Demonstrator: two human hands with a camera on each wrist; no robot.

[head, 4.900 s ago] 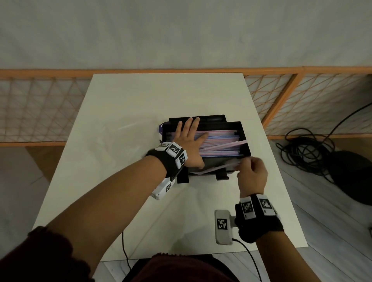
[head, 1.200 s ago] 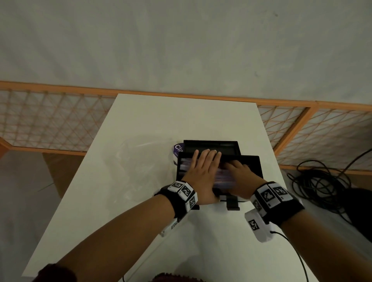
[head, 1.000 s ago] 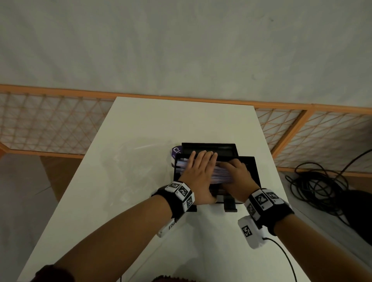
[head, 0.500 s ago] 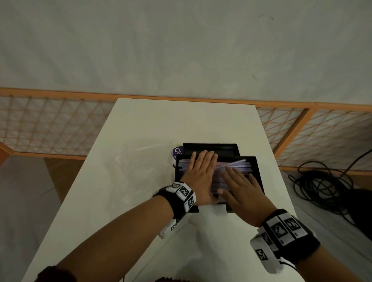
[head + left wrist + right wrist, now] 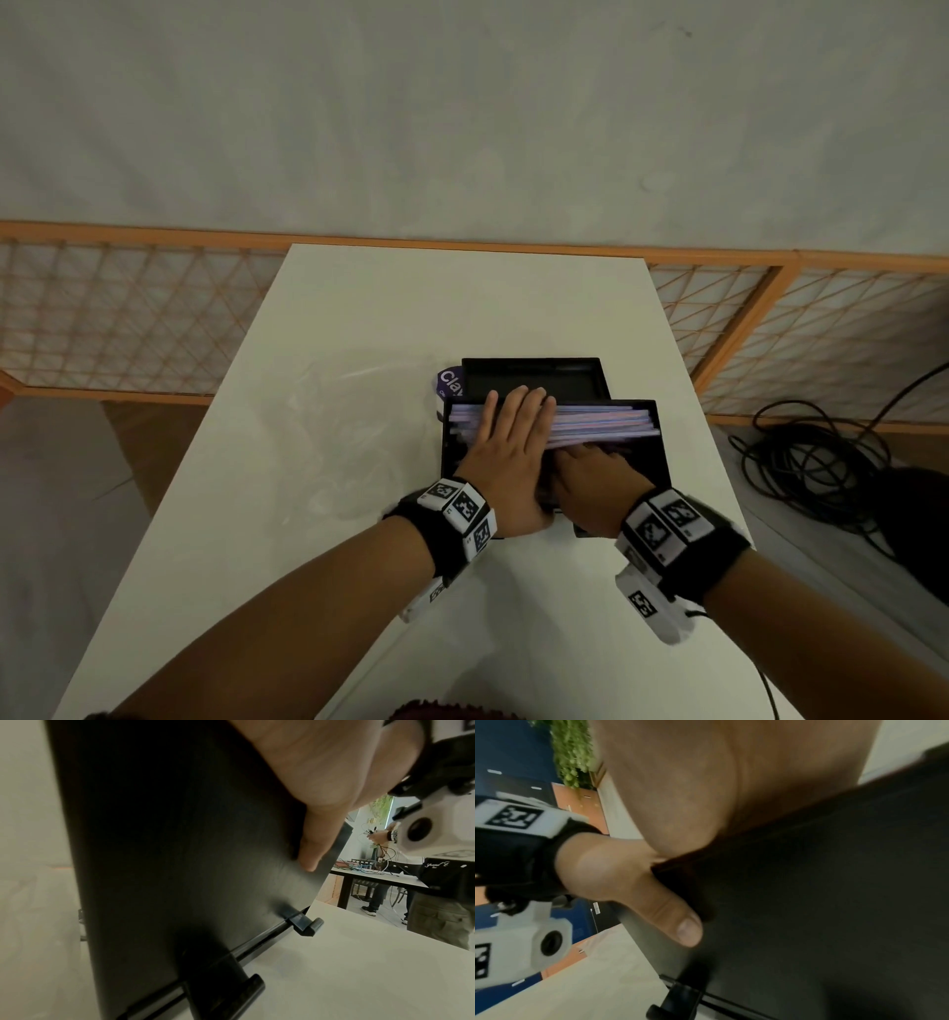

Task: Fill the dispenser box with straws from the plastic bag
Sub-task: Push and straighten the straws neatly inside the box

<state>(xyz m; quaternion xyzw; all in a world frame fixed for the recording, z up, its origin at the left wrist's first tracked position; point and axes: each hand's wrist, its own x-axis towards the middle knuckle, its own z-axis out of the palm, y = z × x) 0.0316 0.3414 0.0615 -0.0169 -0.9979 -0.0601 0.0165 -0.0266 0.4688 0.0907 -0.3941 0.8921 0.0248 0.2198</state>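
The black dispenser box (image 5: 663, 452) stands open at mid-table, its lid (image 5: 534, 379) tipped back behind it. Pink and purple straws (image 5: 606, 420) lie lengthwise inside. My left hand (image 5: 513, 437) lies flat on the straws' left half, fingers straight. Its thumb (image 5: 315, 850) presses the box's front wall (image 5: 180, 862). My right hand (image 5: 585, 465) sits just right of it, fingers reaching over the front wall into the box at the straws' near edge; the fingertips are partly hidden. In the right wrist view I see only my palm (image 5: 706, 780) against the box (image 5: 834, 902).
The clear plastic bag (image 5: 349, 416) lies crumpled on the white table (image 5: 462, 308) left of the box, a purple label (image 5: 450, 383) at the box's back left corner. An orange lattice fence (image 5: 128, 318) borders the table. Black cables (image 5: 811, 462) coil on the floor at right.
My right hand, spread over the straws' right half half a second ago, has drawn in beside the left hand at the box's front. The straws now lie more level. My left hand has stayed put.
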